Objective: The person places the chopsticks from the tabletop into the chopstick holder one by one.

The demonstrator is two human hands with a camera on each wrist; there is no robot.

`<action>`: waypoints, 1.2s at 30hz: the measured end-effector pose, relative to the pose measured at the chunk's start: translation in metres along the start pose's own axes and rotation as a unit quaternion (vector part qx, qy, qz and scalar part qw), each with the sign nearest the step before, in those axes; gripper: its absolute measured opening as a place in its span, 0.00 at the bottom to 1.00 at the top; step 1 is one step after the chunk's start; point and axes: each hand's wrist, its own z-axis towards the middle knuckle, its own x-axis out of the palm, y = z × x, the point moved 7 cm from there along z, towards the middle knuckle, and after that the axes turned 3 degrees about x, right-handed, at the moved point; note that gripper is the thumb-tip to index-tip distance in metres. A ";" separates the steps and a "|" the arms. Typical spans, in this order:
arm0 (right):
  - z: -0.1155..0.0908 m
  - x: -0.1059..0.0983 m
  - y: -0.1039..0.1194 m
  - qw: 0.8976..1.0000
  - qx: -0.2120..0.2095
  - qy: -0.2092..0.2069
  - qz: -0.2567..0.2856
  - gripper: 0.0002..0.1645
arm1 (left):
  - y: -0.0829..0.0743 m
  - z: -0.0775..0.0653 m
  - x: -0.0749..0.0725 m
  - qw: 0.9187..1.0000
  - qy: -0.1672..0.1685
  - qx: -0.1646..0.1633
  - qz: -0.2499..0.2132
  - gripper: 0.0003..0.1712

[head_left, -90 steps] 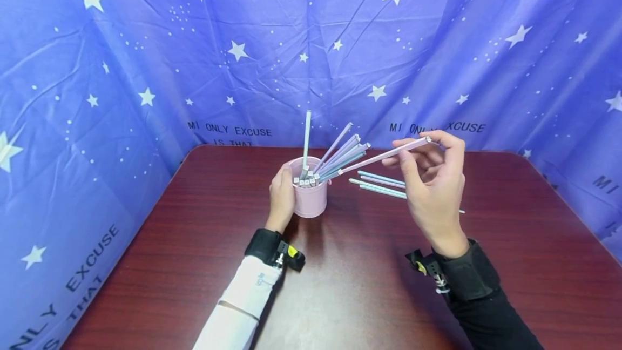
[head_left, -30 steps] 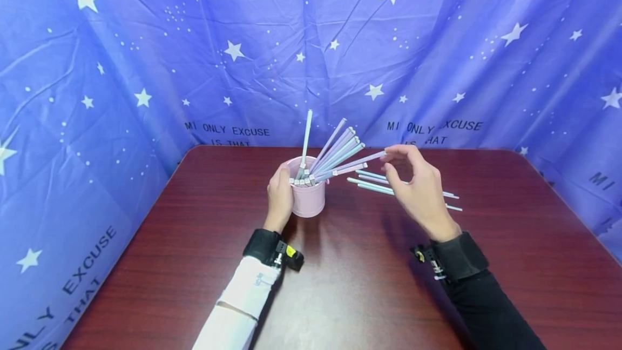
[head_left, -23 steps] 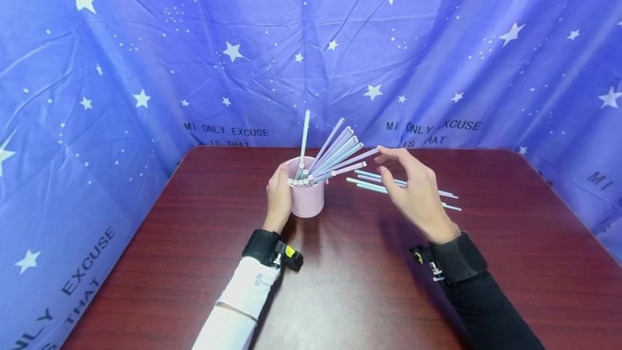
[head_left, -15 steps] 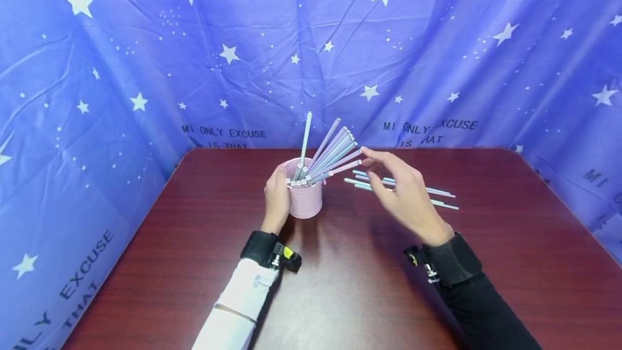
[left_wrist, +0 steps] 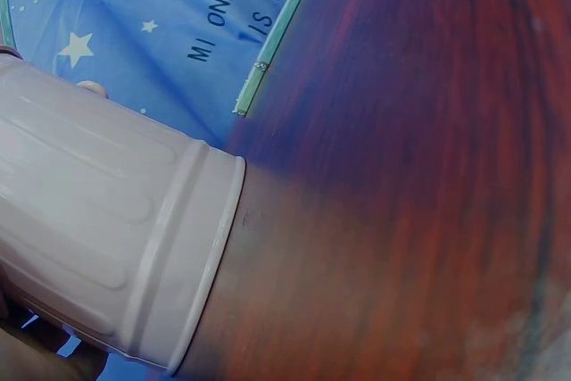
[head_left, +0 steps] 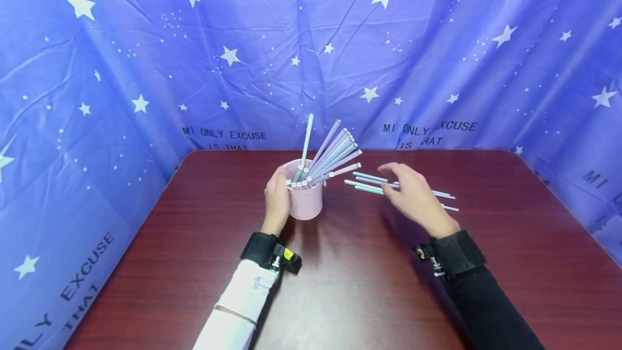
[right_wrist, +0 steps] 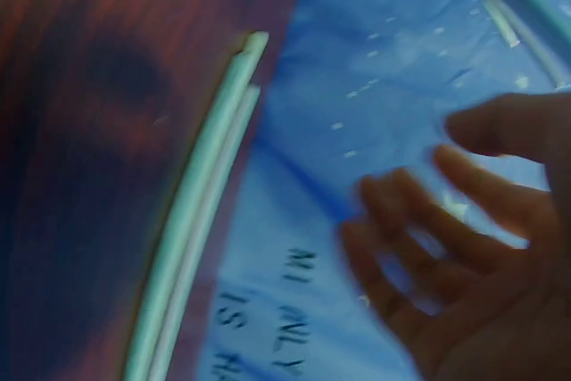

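Note:
My left hand (head_left: pixel 277 201) grips a small pink bucket (head_left: pixel 307 204) round its left side. In the left wrist view the bucket (left_wrist: pixel 98 202) fills the lower left, with fingers (left_wrist: pixel 40 354) curled beneath it. Several thin pastel sticks (head_left: pixel 332 151) fan out of the bucket, most leaning right, with small whitish square bits showing near the rim. A single pale green stick (head_left: pixel 307 142) stands nearly upright. My right hand (head_left: pixel 413 196) holds nothing and hovers over loose sticks (head_left: pixel 371 190) lying right of the bucket; its spread, loosely bent fingers blur in the right wrist view.
Everything is on a dark red wood-grain table (head_left: pixel 350 296) with rounded far corners. A blue curtain (head_left: pixel 272 20) with white stars and printed words hangs close behind the table and along its sides.
My right hand held a pink stick, later touched a lilac stick's outer end and moved it toward the bucket. It has since let go and moved right and down. My left hand keeps its grip.

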 end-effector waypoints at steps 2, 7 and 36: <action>-0.001 0.008 -0.012 0.998 0.021 0.044 -0.027 0.23 | 0.007 0.002 0.000 1.000 -0.003 0.010 -0.004 0.29; -0.006 0.026 -0.034 0.987 0.041 0.120 -0.099 0.27 | -0.001 -0.001 0.000 1.000 0.002 -0.002 -0.004 0.29; -0.007 0.031 -0.059 0.979 0.079 0.140 -0.122 0.05 | -0.004 -0.002 0.000 1.000 0.000 0.002 -0.013 0.30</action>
